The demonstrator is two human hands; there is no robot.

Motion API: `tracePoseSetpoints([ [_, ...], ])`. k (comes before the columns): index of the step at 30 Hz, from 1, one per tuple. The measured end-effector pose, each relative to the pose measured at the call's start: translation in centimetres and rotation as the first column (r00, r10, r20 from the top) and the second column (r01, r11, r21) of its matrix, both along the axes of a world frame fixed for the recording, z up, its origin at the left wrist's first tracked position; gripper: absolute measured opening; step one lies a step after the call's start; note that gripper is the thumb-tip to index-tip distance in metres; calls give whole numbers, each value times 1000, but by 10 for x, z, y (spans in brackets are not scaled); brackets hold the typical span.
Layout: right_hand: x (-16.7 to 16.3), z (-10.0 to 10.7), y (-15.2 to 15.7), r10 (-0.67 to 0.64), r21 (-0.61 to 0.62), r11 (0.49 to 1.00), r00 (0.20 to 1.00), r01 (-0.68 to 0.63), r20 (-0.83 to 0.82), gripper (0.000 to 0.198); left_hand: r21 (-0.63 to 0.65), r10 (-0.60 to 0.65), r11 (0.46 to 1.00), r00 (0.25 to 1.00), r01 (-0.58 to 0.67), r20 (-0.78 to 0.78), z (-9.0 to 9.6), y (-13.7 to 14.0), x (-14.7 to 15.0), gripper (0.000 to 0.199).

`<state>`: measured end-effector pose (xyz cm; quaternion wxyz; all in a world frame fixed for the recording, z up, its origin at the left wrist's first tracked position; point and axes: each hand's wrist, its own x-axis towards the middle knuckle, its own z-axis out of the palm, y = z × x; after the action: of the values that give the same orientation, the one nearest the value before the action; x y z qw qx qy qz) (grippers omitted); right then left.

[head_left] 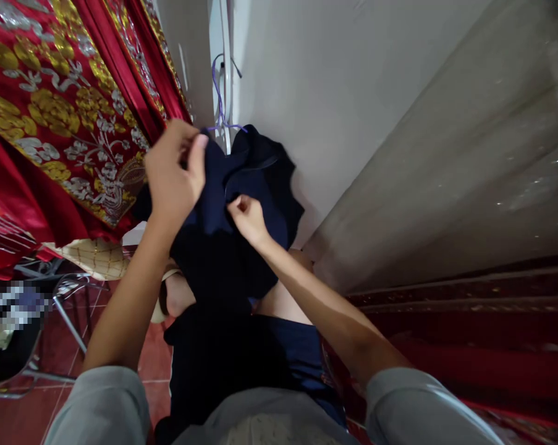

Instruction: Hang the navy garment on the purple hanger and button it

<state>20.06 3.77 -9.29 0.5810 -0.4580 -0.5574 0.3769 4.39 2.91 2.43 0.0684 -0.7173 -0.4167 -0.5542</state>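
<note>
A dark navy garment [214,198] with a collar-like fold hangs in front of me from a purple hanger [221,117]. Its lower part drapes over my lap. My right hand [249,217] is closed in a pinch on the front edge of the garment, near its middle. Higher up and to the left, my left hand [177,164] is closed, thumb against curled fingers, in front of the garment's upper left part. What those fingers hold, if anything, is too small or hidden to make out.
The hanger hooks on a white handle [228,74] by a pale wall [334,74]. Red cloth with gold and silver embroidery [70,105] hangs close on the left. A dark metal-legged chair [10,371] bearing items stands lower left on red floor tiles [153,352]. Sheer fabric [445,185] drapes on the right.
</note>
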Motion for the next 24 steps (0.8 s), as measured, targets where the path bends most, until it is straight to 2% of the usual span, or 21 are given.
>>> tracePoseSetpoints([
  [3, 7, -24, -20, 42, -1, 999, 996, -42, 81, 16, -69, 69, 996, 971, -54, 229, -12, 16, -57, 28],
  [5, 18, -26, -29, 178, -50, 984, 953, -170, 245, 15, -229, 106, 972, 959, -45, 261, -37, 25, -95, 35],
  [7, 33, -19, -30, 346, -177, 938, 824, -297, 449, 12, -369, 105, 929, 965, -9, 240, -71, 27, -120, 41],
  [10, 56, -2, -25, 531, -358, 847, 596, -393, 602, 15, -587, -2, 804, 987, 95, 158, -115, 13, -125, 44],
  [11, 62, 3, -23, 598, -407, 800, 531, -441, 600, 16, -639, -55, 761, 993, 112, 108, -124, 5, -120, 41],
  [13, 72, 13, -21, 707, -467, 700, 428, -540, 564, 15, -712, -161, 694, 987, 109, -5, -129, -11, -103, 34],
  [14, 74, 17, -22, 718, -461, 686, 422, -563, 553, 13, -734, -205, 672, 977, 100, -54, -126, -20, -92, 30],
  [15, 74, 20, -23, 695, -423, 708, 450, -565, 561, 18, -742, -238, 663, 968, 99, -84, -120, -28, -80, 28],
  [16, 72, 22, -26, 644, -359, 751, 497, -554, 581, 33, -732, -257, 672, 963, 116, -82, -112, -36, -68, 26],
  [17, 68, 23, -29, 590, -287, 789, 539, -544, 601, 51, -702, -267, 695, 962, 155, -51, -103, -43, -55, 26],
  [18, 63, 23, -33, 557, -218, 802, 565, -556, 609, 66, -656, -283, 726, 959, 207, -11, -94, -49, -43, 27],
  [19, 55, 22, -38, 557, -158, 786, 574, -597, 601, 76, -598, -301, 759, 953, 259, 30, -85, -53, -32, 27],
  [21, 39, 21, -50, 602, -29, 721, 605, -692, 521, 73, -477, -329, 816, 941, 326, 81, -73, -55, -15, 30],
  [22, 31, 21, -56, 607, 59, 714, 659, -698, 445, 66, -434, -344, 832, 935, 345, 84, -70, -54, -9, 33],
  [24, 20, 25, -66, 558, 200, 768, 789, -608, 257, 48, -415, -417, 817, 907, 401, 55, -73, -48, -2, 40],
])
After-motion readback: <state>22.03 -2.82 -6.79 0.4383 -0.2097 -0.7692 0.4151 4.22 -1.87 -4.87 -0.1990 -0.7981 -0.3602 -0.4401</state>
